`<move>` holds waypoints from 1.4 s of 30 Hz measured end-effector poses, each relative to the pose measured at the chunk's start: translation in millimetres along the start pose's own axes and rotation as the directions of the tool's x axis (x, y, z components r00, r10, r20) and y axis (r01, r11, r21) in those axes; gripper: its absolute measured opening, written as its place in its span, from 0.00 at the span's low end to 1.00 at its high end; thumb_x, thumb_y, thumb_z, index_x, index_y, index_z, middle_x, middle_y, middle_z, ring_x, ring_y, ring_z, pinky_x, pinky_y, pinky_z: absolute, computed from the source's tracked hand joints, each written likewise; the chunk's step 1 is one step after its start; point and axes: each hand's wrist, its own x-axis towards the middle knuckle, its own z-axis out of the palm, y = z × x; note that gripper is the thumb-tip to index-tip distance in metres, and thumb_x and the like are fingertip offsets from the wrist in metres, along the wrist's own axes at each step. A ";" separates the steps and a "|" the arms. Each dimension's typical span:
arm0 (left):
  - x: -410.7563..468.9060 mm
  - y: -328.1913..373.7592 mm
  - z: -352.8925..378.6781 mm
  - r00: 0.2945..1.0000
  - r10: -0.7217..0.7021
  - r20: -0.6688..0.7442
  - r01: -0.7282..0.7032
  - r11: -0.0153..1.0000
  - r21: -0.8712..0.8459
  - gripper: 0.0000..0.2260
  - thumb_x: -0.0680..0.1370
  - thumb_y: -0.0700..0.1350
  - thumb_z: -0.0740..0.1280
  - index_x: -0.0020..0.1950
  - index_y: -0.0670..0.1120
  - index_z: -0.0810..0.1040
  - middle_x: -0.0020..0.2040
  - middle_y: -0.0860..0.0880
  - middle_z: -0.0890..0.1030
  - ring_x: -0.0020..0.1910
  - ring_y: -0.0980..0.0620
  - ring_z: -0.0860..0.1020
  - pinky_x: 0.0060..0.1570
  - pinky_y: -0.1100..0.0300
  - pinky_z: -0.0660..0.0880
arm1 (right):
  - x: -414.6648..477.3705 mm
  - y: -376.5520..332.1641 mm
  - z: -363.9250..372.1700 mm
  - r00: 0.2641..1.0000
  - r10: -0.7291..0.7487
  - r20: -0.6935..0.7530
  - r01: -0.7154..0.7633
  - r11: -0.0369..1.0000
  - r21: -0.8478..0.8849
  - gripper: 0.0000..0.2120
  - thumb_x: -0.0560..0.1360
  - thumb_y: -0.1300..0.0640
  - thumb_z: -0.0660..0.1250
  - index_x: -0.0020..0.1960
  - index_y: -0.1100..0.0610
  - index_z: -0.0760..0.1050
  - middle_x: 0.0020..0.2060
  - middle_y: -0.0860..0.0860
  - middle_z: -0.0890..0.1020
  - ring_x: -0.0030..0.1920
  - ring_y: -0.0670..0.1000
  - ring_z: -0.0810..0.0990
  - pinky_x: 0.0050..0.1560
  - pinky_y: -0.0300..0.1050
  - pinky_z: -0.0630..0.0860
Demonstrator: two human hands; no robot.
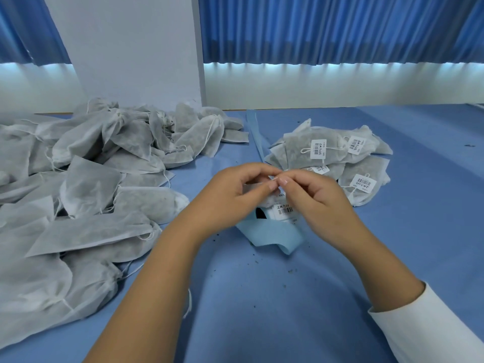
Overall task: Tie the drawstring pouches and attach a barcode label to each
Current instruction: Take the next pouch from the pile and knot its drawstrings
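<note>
I read job as early stage. Small stack of labelled pouches [327, 153] at right of blue table [262, 310], barcode tags showing on those on top. Large heap of unlabelled pouches [91, 166] at left, no tags visible, so bulk of work remains.

Current pouch [272, 201] at centre, mostly hidden between hands, above barcode label roll [284, 210] and pale blue backing strip [269, 231]. Left hand [235, 189] and right hand [311, 195] both curled, fingertips meeting and pinching white drawstring [275, 179]. I judge knot in progress. Cannot tell if this pouch carries label yet.
</note>
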 end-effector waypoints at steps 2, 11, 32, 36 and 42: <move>-0.9 1.1 -1.9 1.000 0.006 -0.023 -0.004 0.996 0.093 0.11 0.81 0.43 0.67 0.50 0.61 0.81 0.47 0.60 0.84 0.48 0.66 0.80 0.49 0.74 0.73 | -0.4 1.3 0.9 0.999 -0.013 -0.033 0.011 0.998 -0.062 0.10 0.80 0.61 0.65 0.47 0.50 0.83 0.35 0.42 0.83 0.36 0.45 0.78 0.40 0.38 0.72; -2.0 5.4 -15.7 0.982 -0.139 -0.128 0.146 0.988 0.044 0.08 0.79 0.43 0.68 0.41 0.50 0.83 0.33 0.56 0.80 0.37 0.59 0.77 0.38 0.72 0.70 | 3.8 2.7 -7.0 0.973 -0.056 -0.222 0.048 0.998 -0.038 0.07 0.76 0.57 0.71 0.42 0.45 0.82 0.25 0.52 0.67 0.29 0.44 0.64 0.31 0.33 0.63; -6.0 17.7 -13.3 0.978 -0.187 0.089 0.193 0.978 -0.073 0.06 0.79 0.42 0.68 0.47 0.45 0.86 0.43 0.52 0.87 0.46 0.63 0.82 0.48 0.74 0.73 | -2.6 0.5 0.2 0.934 -0.251 -0.253 0.190 0.951 -0.244 0.06 0.75 0.57 0.69 0.44 0.47 0.81 0.28 0.51 0.77 0.29 0.46 0.70 0.33 0.31 0.65; -7.6 24.9 -11.4 0.974 -0.177 0.141 0.198 0.968 -0.154 0.10 0.80 0.42 0.66 0.42 0.47 0.84 0.36 0.54 0.84 0.42 0.63 0.80 0.45 0.75 0.71 | -0.7 -3.3 -1.5 0.975 -0.021 -0.220 0.028 0.999 0.028 0.04 0.74 0.58 0.73 0.42 0.50 0.83 0.30 0.53 0.79 0.29 0.48 0.71 0.32 0.37 0.68; -2.6 25.9 -5.8 0.958 -0.265 0.112 0.285 0.926 -0.249 0.14 0.81 0.41 0.62 0.36 0.46 0.80 0.32 0.53 0.79 0.35 0.59 0.76 0.41 0.72 0.72 | 4.6 6.0 -0.5 0.917 0.263 -0.301 -0.252 0.965 0.076 0.09 0.73 0.59 0.74 0.52 0.49 0.80 0.45 0.47 0.80 0.42 0.43 0.75 0.45 0.35 0.73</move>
